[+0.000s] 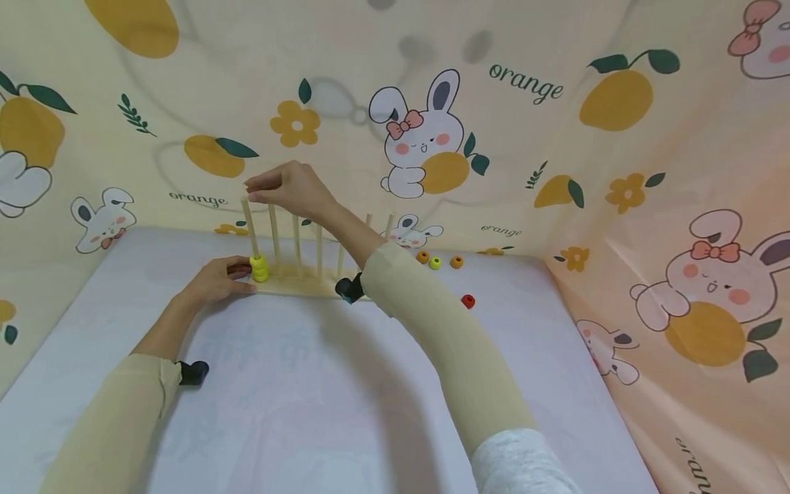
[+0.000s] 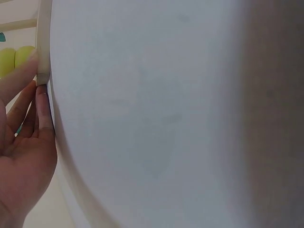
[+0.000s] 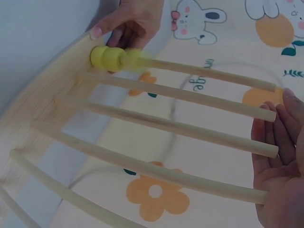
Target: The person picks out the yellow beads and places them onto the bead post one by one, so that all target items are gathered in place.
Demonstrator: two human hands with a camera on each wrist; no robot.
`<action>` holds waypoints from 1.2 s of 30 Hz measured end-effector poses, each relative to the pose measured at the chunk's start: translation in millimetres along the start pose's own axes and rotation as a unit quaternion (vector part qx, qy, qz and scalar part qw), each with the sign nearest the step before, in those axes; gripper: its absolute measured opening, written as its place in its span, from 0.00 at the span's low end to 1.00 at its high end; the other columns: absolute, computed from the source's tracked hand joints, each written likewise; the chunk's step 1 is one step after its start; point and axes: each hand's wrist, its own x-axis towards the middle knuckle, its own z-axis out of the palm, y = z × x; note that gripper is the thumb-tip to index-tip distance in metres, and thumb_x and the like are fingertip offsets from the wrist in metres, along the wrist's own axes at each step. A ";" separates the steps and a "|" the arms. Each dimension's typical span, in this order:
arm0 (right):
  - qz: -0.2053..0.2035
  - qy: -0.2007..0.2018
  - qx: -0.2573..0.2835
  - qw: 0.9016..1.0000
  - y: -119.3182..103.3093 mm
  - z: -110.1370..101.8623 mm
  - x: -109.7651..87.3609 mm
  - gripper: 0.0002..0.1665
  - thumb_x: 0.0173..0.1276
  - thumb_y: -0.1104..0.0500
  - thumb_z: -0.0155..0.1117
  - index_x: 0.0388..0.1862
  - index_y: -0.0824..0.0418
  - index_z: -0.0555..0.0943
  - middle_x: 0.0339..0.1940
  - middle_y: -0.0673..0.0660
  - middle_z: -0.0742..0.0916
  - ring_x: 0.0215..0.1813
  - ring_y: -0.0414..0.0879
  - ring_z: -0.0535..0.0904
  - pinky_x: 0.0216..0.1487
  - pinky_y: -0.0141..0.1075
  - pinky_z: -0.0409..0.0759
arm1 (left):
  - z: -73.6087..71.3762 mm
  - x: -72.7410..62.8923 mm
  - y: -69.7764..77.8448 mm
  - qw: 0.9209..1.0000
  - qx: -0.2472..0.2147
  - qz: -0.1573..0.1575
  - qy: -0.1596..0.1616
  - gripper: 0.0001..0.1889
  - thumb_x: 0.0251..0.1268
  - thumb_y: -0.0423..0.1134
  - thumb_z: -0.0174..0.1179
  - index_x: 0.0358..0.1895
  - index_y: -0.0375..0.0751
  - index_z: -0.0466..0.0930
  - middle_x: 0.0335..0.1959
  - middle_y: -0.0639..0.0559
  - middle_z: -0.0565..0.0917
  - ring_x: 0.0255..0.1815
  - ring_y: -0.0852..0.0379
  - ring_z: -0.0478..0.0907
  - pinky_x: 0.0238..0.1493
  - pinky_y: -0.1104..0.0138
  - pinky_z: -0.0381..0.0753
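Observation:
A wooden peg stand (image 1: pixel 293 285) rests on the table, its upright pegs in a row. Yellow beads (image 1: pixel 259 269) are stacked at the foot of its leftmost peg; in the right wrist view the uppermost bead (image 3: pixel 135 61) is blurred around the peg. My left hand (image 1: pixel 212 281) grips the left end of the base, thumb at the front edge and fingers behind, beside the beads. Up at the tip of that same peg (image 3: pixel 213 76) is my right hand (image 1: pixel 296 189), fingers loosely extended and nothing held between them.
Beyond the stand's right end lie loose beads: an orange bead (image 1: pixel 457 262), a yellow bead (image 1: pixel 435 263), another orange one and a red bead (image 1: pixel 468 302). A patterned cloth wall (image 1: pixel 345 158) rises right behind the stand. Both wrists carry black cameras (image 1: pixel 194 373).

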 end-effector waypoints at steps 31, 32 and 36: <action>-0.021 0.103 0.120 0.987 57.7 -75.0 -73.6 0.18 0.66 0.58 0.71 0.53 0.62 0.86 0.48 0.55 0.89 0.49 0.43 0.86 0.55 0.32 0.83 | 1.8 -0.1 -2.8 1.000 0.009 -0.006 0.007 0.41 0.62 0.38 0.69 0.73 0.24 0.58 0.70 0.28 0.66 0.71 0.33 0.63 0.73 0.46 0.63; -0.021 0.106 0.118 0.987 60.1 -76.9 -77.0 0.18 0.66 0.58 0.71 0.53 0.62 0.86 0.49 0.55 0.89 0.49 0.43 0.86 0.54 0.33 0.83 | 1.7 -0.2 -2.5 1.000 0.010 -0.005 0.006 0.41 0.62 0.38 0.70 0.72 0.24 0.58 0.70 0.28 0.66 0.71 0.32 0.63 0.73 0.46 0.63; -0.024 0.113 0.109 0.987 71.3 -83.7 -88.9 0.18 0.66 0.57 0.71 0.53 0.62 0.86 0.49 0.56 0.89 0.49 0.44 0.86 0.54 0.34 0.83 | 1.0 0.0 -1.7 1.000 0.012 0.001 0.006 0.42 0.61 0.39 0.70 0.72 0.24 0.58 0.70 0.27 0.66 0.71 0.32 0.63 0.73 0.45 0.63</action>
